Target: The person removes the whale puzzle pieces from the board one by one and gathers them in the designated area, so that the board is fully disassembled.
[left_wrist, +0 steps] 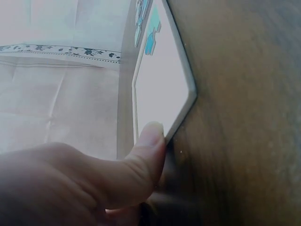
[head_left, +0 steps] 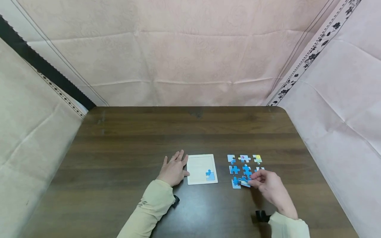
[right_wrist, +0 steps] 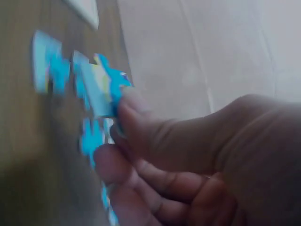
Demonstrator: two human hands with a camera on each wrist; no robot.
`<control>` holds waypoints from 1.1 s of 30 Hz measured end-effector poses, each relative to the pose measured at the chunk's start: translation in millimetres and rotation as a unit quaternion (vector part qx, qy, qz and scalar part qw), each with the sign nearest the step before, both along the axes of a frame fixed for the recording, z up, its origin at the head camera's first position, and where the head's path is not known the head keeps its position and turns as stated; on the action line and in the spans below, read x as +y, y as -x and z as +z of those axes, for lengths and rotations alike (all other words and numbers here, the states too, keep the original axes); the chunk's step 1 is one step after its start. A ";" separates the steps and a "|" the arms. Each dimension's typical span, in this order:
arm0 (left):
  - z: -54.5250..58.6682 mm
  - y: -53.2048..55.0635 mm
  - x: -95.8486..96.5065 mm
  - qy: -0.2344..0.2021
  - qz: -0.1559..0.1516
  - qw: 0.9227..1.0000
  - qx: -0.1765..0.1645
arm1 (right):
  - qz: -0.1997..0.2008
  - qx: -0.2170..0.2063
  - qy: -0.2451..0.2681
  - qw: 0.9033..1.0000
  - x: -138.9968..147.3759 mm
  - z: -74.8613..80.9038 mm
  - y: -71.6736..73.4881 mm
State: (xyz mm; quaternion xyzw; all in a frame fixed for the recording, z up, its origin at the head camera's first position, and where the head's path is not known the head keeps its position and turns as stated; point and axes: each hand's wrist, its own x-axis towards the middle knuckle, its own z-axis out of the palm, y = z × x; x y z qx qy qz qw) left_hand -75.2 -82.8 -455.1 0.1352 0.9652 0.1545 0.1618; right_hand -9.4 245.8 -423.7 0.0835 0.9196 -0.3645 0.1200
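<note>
A square white puzzle tray (head_left: 196, 170) lies on the table, with one blue puzzle piece (head_left: 210, 175) in its lower right corner. My left hand (head_left: 172, 172) rests flat at the tray's left side, fingers spread. In the left wrist view its thumb (left_wrist: 149, 136) touches the tray's rim. Right of the tray, my right hand (head_left: 272, 188) pinches a light-blue puzzle piece (right_wrist: 99, 87) between thumb and fingers. This held piece is tilted above the loose pieces. Several of those, mostly blue, lie in rough rows, including a yellow-patterned piece (head_left: 257, 158); the hand partly hides the lower right ones.
The dark brown wooden table (head_left: 125, 165) extends around the tray and pieces. Pale cloth (head_left: 190, 59) hangs behind its far edge, and more cloth covers both sides.
</note>
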 end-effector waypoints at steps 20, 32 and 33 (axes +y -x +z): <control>2.3 1.9 1.2 -0.003 -0.003 1.000 0.001 | -0.026 -0.060 -0.039 0.997 20.7 -12.1 6.5; 3.4 0.1 0.3 -0.013 0.001 1.000 -0.004 | -0.029 -0.085 -0.050 0.995 15.1 -10.4 7.4; 3.1 0.0 0.3 -0.012 0.002 1.000 -0.005 | -0.029 -0.085 -0.049 0.995 15.1 -10.5 7.4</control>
